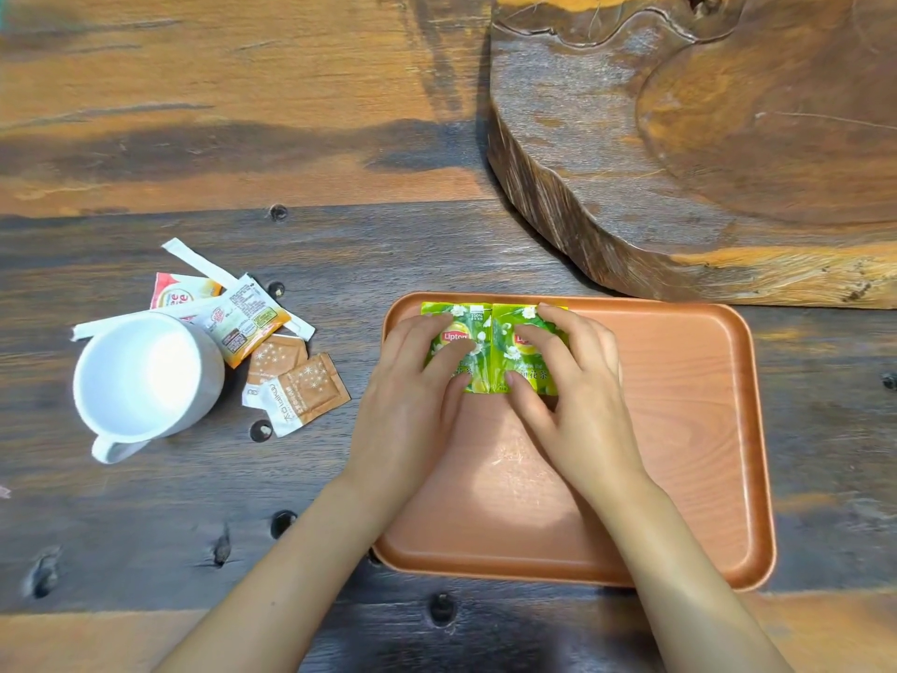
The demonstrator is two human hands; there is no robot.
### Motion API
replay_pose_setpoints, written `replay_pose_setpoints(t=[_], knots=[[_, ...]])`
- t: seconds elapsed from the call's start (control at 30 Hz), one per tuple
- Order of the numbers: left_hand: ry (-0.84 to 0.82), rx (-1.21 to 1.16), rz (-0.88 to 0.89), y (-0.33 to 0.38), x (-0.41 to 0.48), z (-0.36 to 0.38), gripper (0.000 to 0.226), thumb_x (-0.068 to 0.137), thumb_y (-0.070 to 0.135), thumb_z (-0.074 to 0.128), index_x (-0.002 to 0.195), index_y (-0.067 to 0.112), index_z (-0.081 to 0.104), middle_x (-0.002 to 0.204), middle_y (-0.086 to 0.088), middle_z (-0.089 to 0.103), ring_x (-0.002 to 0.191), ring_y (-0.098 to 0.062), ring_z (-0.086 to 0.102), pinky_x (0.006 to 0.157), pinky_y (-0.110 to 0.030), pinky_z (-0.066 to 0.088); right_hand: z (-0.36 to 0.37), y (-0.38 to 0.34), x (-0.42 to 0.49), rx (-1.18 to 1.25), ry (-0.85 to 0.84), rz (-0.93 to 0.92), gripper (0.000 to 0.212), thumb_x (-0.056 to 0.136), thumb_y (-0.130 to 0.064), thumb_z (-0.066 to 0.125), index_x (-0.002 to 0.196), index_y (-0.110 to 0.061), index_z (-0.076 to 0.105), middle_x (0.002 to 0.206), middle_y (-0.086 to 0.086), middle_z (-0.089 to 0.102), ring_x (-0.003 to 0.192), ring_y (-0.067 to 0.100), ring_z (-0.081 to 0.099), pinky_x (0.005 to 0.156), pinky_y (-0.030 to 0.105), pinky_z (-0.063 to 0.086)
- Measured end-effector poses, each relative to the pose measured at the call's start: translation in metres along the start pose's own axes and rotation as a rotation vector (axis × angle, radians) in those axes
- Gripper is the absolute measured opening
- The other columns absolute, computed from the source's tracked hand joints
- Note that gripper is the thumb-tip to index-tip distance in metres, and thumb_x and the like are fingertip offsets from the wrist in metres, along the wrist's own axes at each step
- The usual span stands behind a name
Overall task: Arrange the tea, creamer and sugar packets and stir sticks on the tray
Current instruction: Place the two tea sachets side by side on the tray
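Two green Lipton tea packets lie side by side at the far left of the orange tray point(679, 429). My left hand point(412, 381) rests with spread fingers on the left tea packet point(478, 327). My right hand point(573, 386) presses on the right tea packet point(507, 352). Left of the tray, on the table, lie two creamer packets point(242, 323), two brown sugar packets point(303, 391) and white wrapped stir sticks point(199, 259) in a loose pile.
A white mug point(141, 376) stands at the left, touching the pile, its handle toward me. A thick carved wooden slab point(679, 138) fills the far right, just behind the tray. The table is dark knotted wood.
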State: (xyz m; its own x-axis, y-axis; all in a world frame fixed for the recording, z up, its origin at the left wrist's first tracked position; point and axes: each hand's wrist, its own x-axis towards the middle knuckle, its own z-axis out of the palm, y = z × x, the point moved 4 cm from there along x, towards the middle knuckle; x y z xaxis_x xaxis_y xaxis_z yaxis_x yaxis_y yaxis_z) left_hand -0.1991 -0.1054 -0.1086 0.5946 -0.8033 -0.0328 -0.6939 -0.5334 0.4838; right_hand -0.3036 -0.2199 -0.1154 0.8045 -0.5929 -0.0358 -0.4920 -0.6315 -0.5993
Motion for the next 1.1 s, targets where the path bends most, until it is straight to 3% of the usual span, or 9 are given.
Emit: replay_pose_setpoints(t=[0.7, 0.93, 1.03, 1.1], knots=[[0.005, -0.036, 0.043, -0.003, 0.003, -0.008, 0.026, 0.083, 0.016, 0.06, 0.107, 0.008, 0.065, 0.121, -0.014, 0.059, 0.118, -0.022, 0.041, 0.1, -0.024, 0.029, -0.007, -0.007, 0.0, 0.028, 0.047, 0.019, 0.039, 0.085, -0.029, 0.058, 0.121, -0.015, 0.056, 0.131, 0.005, 0.05, 0.119, 0.021, 0.04, 0.104, 0.032, 0.03], [-0.009, -0.121, -0.08, -0.022, 0.015, -0.073, 0.037, 0.084, 0.03, 0.044, 0.112, 0.016, 0.064, 0.126, -0.006, 0.058, 0.116, -0.023, 0.053, 0.098, -0.019, 0.03, -0.016, -0.037, 0.019, 0.078, -0.001, -0.049, 0.035, 0.086, -0.03, 0.049, 0.115, -0.013, 0.058, 0.113, 0.004, 0.06, 0.106, 0.024, 0.05, 0.095, 0.029, 0.034], [0.048, -0.081, -0.144, -0.051, 0.019, -0.113, 0.032, 0.084, 0.025, 0.049, 0.111, 0.017, 0.066, 0.117, -0.003, 0.064, 0.11, -0.021, 0.057, 0.092, -0.015, 0.032, -0.005, -0.065, 0.034, 0.105, -0.076, -0.119, 0.029, 0.087, -0.027, 0.052, 0.112, -0.015, 0.06, 0.104, 0.002, 0.064, 0.099, 0.022, 0.052, 0.088, 0.029, 0.037], [0.085, -0.058, -0.256, -0.077, 0.021, -0.138, 0.03, 0.085, 0.023, 0.053, 0.112, 0.019, 0.065, 0.114, -0.003, 0.066, 0.106, -0.021, 0.059, 0.089, -0.021, 0.038, 0.008, -0.086, 0.047, 0.086, -0.13, -0.169, 0.031, 0.085, -0.029, 0.051, 0.111, -0.015, 0.061, 0.104, 0.003, 0.065, 0.099, 0.024, 0.054, 0.089, 0.031, 0.039]])
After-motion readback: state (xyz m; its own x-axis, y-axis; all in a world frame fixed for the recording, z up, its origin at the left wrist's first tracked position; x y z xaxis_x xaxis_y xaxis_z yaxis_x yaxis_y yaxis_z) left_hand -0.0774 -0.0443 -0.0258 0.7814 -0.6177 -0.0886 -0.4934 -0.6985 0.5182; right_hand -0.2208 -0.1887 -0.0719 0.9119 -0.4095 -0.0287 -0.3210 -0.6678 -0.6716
